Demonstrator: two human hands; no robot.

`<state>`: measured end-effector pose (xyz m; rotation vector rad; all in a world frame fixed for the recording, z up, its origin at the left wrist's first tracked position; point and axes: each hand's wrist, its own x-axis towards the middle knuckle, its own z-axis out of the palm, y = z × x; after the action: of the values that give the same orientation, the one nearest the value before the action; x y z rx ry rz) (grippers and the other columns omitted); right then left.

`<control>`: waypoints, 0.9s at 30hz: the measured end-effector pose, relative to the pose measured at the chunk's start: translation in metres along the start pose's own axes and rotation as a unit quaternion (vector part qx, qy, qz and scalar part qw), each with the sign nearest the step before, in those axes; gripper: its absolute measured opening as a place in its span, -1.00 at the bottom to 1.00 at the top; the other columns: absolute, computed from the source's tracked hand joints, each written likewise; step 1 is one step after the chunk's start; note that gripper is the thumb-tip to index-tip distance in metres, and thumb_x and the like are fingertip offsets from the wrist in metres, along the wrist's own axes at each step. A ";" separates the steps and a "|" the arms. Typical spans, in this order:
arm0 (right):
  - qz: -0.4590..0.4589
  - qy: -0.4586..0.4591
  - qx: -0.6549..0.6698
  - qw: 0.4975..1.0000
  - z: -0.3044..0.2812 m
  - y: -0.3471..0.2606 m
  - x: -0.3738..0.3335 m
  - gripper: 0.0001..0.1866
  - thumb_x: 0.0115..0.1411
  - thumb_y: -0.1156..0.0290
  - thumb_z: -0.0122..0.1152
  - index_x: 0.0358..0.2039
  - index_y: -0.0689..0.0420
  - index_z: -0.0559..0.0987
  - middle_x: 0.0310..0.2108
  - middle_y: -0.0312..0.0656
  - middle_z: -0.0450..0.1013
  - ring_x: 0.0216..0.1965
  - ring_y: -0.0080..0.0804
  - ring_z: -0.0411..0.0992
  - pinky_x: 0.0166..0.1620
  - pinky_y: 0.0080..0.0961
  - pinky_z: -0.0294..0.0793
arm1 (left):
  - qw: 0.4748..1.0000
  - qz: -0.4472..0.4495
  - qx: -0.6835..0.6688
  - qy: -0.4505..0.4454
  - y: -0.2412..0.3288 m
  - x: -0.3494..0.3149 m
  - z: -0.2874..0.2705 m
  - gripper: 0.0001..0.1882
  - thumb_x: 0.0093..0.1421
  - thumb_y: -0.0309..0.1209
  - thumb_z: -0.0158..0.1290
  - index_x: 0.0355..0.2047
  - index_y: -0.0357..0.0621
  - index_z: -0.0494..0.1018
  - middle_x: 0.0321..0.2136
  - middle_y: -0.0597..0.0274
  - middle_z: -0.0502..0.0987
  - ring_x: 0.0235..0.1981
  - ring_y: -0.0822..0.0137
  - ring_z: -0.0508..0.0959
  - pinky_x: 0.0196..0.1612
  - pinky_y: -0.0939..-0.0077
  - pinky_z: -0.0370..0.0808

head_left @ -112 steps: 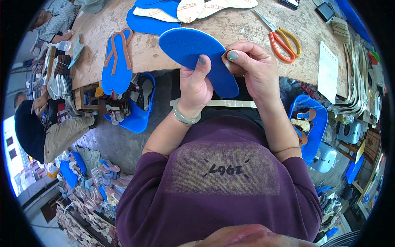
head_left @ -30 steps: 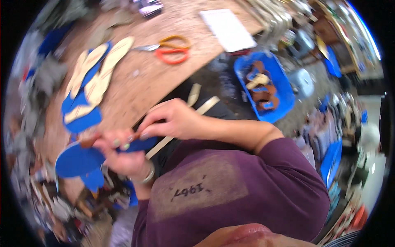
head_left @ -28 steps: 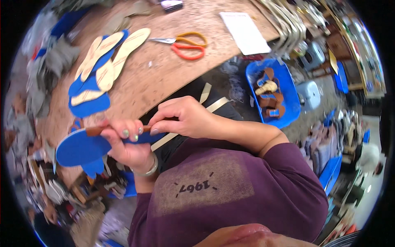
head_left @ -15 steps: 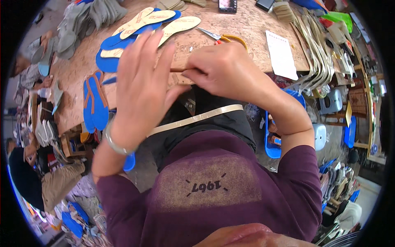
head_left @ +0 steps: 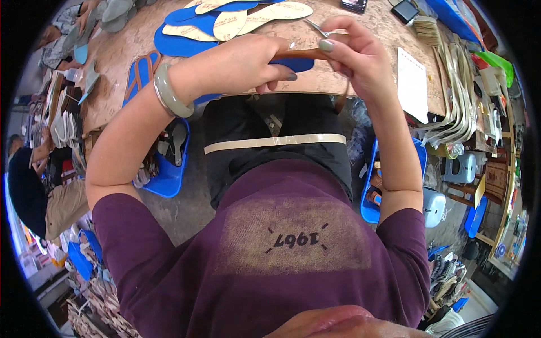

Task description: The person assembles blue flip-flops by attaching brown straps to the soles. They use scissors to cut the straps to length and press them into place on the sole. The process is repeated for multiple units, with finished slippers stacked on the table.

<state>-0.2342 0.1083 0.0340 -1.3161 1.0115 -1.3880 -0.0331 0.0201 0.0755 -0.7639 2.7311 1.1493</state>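
My left hand (head_left: 248,63), with a pale bangle (head_left: 166,93) at the wrist, is closed on a brown strap (head_left: 301,54) above the table's near edge. A blue sole (head_left: 301,66) shows just under the strap; whether it is joined to it is hidden. My right hand (head_left: 363,59) pinches the strap's other end between thumb and finger, and a narrow brown end (head_left: 342,96) hangs below. Close behind the right fingers are scissor blades (head_left: 315,27). Blue soles (head_left: 183,48) and cream insoles (head_left: 282,15) lie overlapping beyond my left hand.
Blue soles with brown straps (head_left: 135,79) lie left on the table. To the right are white paper (head_left: 412,84) and hanging pale strips (head_left: 442,93). Blue bins (head_left: 174,172) stand below the table. A cream band (head_left: 276,140) crosses my lap. Another person (head_left: 34,188) is at left.
My left hand, spread and blurred before, has closed on the brown strap. The right hand has moved up and right, now pinching the strap's end. The whole view has shifted.
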 end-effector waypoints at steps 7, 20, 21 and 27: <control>-0.009 0.031 0.072 0.997 0.001 0.014 -0.003 -0.75 0.19 0.41 0.19 -0.12 0.12 0.46 -0.57 -0.38 0.42 -0.57 -0.75 0.34 -0.56 -0.83 0.18 | 0.988 0.004 -0.152 -0.011 -0.004 -0.007 0.008 -0.64 0.25 -0.32 -0.03 0.00 -0.23 0.35 -0.58 0.29 0.47 -0.61 0.49 0.46 -0.49 0.59 0.44; -0.003 -0.021 -0.080 0.997 0.011 -0.001 0.013 -0.67 0.20 0.42 0.17 -0.02 0.16 0.44 -0.54 -0.34 0.45 -0.59 -0.81 0.31 -0.61 -0.89 0.16 | 0.992 -0.032 -0.113 -0.045 -0.005 -0.006 0.000 -0.67 0.26 -0.31 -0.06 -0.05 -0.26 0.38 -0.57 0.25 0.50 -0.60 0.47 0.49 -0.48 0.56 0.46; -0.004 -0.017 -0.070 0.997 0.010 0.001 0.014 -0.67 0.19 0.42 0.17 -0.02 0.16 0.44 -0.54 -0.34 0.45 -0.60 -0.81 0.30 -0.61 -0.89 0.14 | 0.993 -0.037 -0.104 -0.052 -0.007 -0.004 -0.001 -0.62 0.24 -0.32 -0.07 0.03 -0.20 0.34 -0.57 0.25 0.50 -0.60 0.48 0.50 -0.49 0.59 0.45; -0.021 0.037 -0.002 0.999 0.001 0.014 0.013 -0.64 0.16 0.43 0.19 -0.03 0.18 0.42 -0.55 -0.35 0.40 -0.63 -0.80 0.25 -0.63 -0.89 0.08 | 0.993 -0.045 -0.089 -0.065 -0.010 0.004 -0.003 -0.57 0.22 -0.28 -0.03 0.06 -0.20 0.33 -0.56 0.26 0.52 -0.60 0.51 0.51 -0.52 0.64 0.45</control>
<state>-0.2312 0.0922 0.0235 -1.3040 1.0406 -1.4772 -0.0319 0.0107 0.0698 -0.7929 2.4868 1.3829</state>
